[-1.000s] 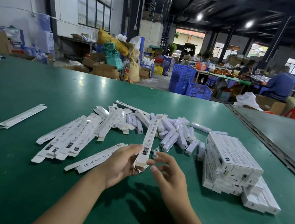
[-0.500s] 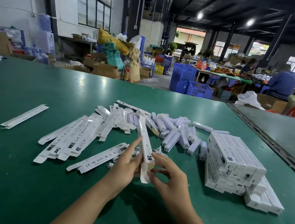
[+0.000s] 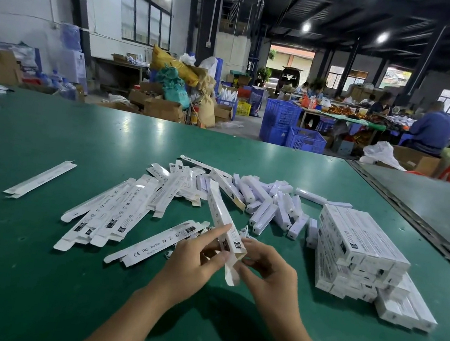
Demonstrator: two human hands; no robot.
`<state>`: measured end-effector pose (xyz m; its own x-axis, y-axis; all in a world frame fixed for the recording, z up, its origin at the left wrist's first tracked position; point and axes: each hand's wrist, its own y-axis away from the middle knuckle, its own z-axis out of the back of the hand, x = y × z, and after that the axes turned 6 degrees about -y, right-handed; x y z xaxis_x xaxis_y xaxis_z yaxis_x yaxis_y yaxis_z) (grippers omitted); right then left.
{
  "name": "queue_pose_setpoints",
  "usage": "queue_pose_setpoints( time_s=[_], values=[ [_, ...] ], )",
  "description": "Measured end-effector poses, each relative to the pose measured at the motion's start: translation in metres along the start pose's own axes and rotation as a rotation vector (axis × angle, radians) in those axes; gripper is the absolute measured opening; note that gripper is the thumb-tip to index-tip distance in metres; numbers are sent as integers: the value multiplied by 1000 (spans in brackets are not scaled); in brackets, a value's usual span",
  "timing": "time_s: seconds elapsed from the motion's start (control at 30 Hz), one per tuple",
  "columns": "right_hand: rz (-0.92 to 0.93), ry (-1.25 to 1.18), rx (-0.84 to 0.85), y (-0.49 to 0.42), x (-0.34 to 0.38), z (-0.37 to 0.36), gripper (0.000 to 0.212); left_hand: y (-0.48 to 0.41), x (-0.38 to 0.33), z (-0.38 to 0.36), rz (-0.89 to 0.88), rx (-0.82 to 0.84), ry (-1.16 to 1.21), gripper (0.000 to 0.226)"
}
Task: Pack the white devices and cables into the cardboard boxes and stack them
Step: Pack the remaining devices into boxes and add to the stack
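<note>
Both hands hold one long white cardboard box (image 3: pixel 219 215) just above the green table (image 3: pixel 35 274), its far end pointing away and its near flap open. My left hand (image 3: pixel 193 260) grips the box's near end, index finger stretched along its side. My right hand (image 3: pixel 268 272) pinches the open end from the right. A white cable (image 3: pixel 245 231) lies coiled behind the box. Flat unfolded boxes (image 3: pixel 111 213) lie spread to the left. Several white devices (image 3: pixel 268 204) sit heaped beyond. A stack of packed boxes (image 3: pixel 358 249) stands on the right.
One flat box (image 3: pixel 40 179) lies alone at the far left. A seam with a dark rail (image 3: pixel 410 221) runs along the table's right side. Beyond the table stand blue crates (image 3: pixel 294 128), cartons, and seated people at another bench.
The box has swung from standing nearly upright to leaning away and leftward. Both hands have settled around its near open end.
</note>
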<state>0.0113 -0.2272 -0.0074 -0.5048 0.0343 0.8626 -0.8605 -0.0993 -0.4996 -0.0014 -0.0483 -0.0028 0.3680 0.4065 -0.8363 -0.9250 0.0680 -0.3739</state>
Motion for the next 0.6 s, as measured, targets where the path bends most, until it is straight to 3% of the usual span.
queue_pose_setpoints(
  time_s=[0.13, 0.27, 0.5, 0.6],
  values=[
    [186, 80, -19, -2, 3, 4, 22, 1, -3, 0, -47, 2, -1, 53],
    [379, 246, 83, -4, 11, 10, 13, 2, -2, -2, -75, -44, 9, 49],
    [404, 368, 254, -7, 12, 15, 42, 1, -1, 0, -100, -140, 62, 38],
    [406, 366, 258, -7, 12, 14, 35, 1, 0, 1, -90, -117, 70, 35]
  ],
)
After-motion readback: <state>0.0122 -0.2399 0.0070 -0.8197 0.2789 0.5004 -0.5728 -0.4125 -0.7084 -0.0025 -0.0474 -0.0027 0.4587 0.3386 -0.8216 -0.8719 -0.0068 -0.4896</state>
